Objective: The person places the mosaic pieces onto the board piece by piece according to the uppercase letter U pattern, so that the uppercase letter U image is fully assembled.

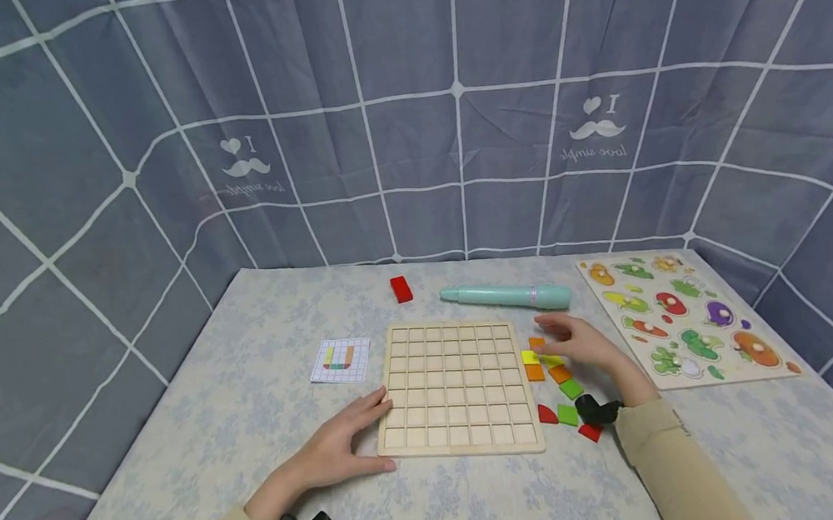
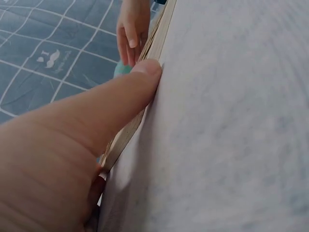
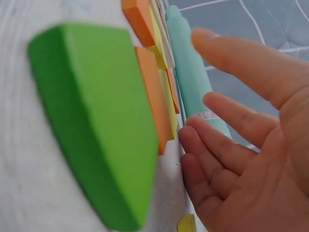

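A wooden grid board (image 1: pixel 455 386) lies flat on the table. At its left side rests my left hand (image 1: pixel 329 448), fingers extended and touching the edge; in the left wrist view the thumb (image 2: pixel 111 106) lies along the board's side. My right hand (image 1: pixel 583 344) is over the right of the board with its fingers spread and slightly bent, holding nothing. Beneath and beside it are several coloured pieces: an orange piece (image 1: pixel 535 372), a yellow piece (image 1: pixel 529 357), a green piece (image 3: pixel 101 121) and a red quarter-round piece (image 1: pixel 548 414). The hand partly hides some of them.
A pattern card (image 1: pixel 341 361) with a coloured U shape lies left of the board. Behind the board are a red block (image 1: pixel 401 289) and a mint-green pen-shaped tube (image 1: pixel 506 295). A vegetable puzzle board (image 1: pixel 666 349) lies at the right, and a grid-patterned curtain (image 1: pixel 413 143) surrounds the table.
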`<state>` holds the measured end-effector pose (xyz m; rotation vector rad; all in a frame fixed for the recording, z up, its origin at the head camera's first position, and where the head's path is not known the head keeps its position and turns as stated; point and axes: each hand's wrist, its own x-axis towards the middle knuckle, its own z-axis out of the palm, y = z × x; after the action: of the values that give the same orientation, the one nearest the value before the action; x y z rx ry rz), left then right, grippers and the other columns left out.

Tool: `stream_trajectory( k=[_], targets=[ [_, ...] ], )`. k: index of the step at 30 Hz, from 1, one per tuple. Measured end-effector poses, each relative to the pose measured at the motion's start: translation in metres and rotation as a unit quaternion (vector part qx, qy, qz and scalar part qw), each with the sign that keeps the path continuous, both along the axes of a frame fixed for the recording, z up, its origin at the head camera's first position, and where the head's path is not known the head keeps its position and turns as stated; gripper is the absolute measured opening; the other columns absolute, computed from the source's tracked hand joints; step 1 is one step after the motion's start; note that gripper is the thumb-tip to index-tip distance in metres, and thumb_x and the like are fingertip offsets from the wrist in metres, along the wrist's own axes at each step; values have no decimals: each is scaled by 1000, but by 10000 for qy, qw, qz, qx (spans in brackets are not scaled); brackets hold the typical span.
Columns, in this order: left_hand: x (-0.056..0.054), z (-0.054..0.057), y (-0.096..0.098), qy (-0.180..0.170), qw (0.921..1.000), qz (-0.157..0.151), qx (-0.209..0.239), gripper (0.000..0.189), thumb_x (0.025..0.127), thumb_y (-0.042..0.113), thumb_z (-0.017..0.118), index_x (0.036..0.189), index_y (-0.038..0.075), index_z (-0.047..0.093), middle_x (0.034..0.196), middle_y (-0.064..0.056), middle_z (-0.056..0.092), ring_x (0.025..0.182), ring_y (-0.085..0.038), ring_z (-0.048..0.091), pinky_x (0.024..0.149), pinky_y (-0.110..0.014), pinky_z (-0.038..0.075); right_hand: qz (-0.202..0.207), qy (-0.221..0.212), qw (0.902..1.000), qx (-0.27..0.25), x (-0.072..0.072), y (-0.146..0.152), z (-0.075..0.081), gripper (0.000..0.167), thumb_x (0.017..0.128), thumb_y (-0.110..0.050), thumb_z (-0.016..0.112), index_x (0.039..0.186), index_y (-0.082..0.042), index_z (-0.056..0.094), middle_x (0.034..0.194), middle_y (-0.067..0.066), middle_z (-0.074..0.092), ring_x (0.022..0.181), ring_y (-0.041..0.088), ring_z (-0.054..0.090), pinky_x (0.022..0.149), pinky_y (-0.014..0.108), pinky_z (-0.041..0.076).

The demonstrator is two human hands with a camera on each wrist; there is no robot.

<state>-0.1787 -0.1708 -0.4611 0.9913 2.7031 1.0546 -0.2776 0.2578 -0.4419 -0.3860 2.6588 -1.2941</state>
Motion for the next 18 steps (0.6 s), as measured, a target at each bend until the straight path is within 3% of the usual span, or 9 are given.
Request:
stream_trajectory(
  k=[12,18],
  targets=[
    [0,2,1,-94,9999,109,-57,78,79,51,69,139,6,47,151,-10,30,138,-32,24,110,-53,26,-3,-18,10000,-98,0,4,-9,66,78,-27,77,133,-2,50,133,21,49,120,36,43,102,52,36],
    [0,2,1,-115,9998,116,-77,78,79,52,69,139,6,47,151,-9,30,138,-32,24,110,-52,26,88,301,9995,-85,0,7,-14,54,77,-28,78,120,-2,57,119,18,55,106,33,48,92,47,42]
  ],
)
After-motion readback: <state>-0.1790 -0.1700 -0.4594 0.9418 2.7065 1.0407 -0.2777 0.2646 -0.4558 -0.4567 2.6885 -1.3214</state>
